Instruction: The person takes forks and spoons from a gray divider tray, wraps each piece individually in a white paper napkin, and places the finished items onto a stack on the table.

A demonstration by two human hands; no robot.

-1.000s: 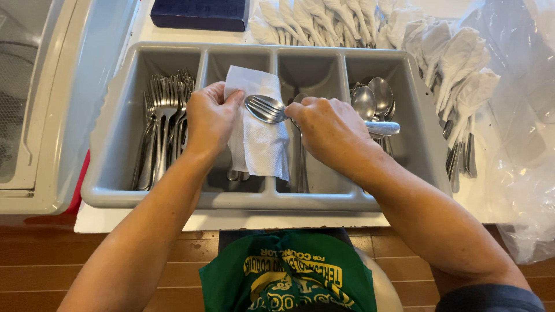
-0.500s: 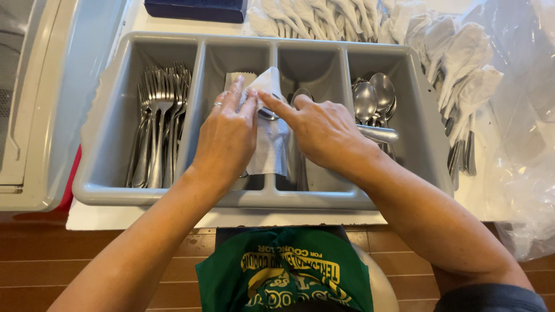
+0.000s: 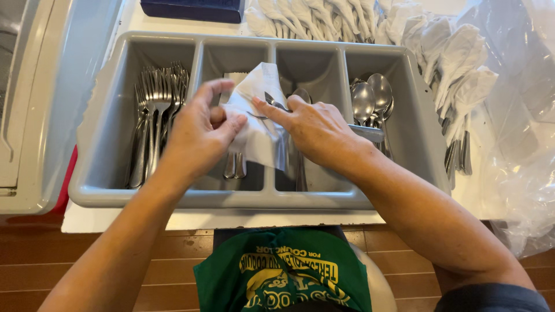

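Head view: we hold a white napkin point(image 3: 260, 124) over the middle of the grey tray point(image 3: 104, 144). Our left hand point(image 3: 199, 136) pinches its left edge between thumb and curled fingers. Our right hand point(image 3: 315, 130) presses its forefinger on cutlery point(image 3: 276, 104) that pokes from the fold. Forks point(image 3: 153, 110) fill the left compartment, spoons point(image 3: 370, 98) the right; wrapped rolls point(image 3: 439, 52) lie beyond.

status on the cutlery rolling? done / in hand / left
Done: a row of napkin-wrapped sets lies behind and right of the grey tray. In hand: the left hand and right hand fold a white napkin around cutlery, wrap not yet closed. Left: loose forks and spoons in the tray.
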